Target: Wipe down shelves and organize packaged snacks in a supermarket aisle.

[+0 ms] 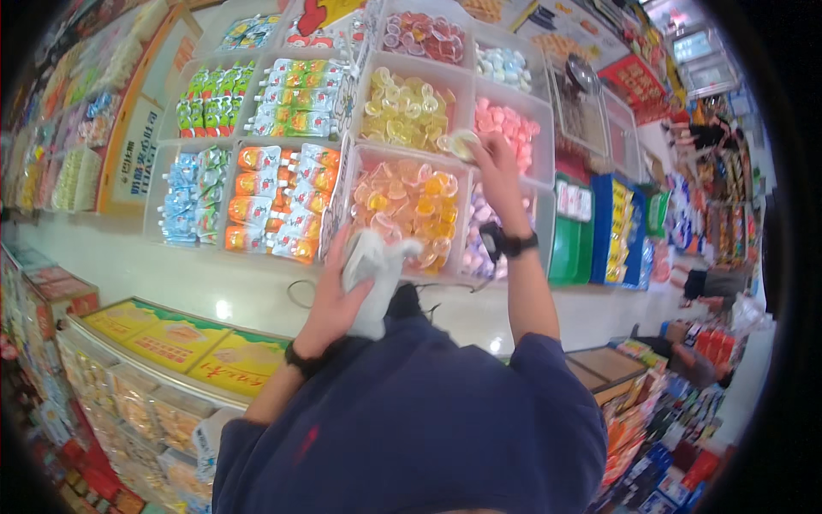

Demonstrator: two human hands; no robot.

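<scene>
My left hand is closed round a white plastic bag in front of the display bins. Raised over the bins, my right hand pinches a pale yellow jelly cup, slightly blurred. It is above the divider between the yellow jelly cups and the pink sweets. Orange jelly cups fill the nearer bin, between my two hands. Purple and white sweets lie partly hidden behind my right forearm.
Bins of orange-printed spout pouches and blue pouches stand to the left. A green tray and a blue box are on the right. Near my left elbow runs a yellow-topped shelf. People are at the far right.
</scene>
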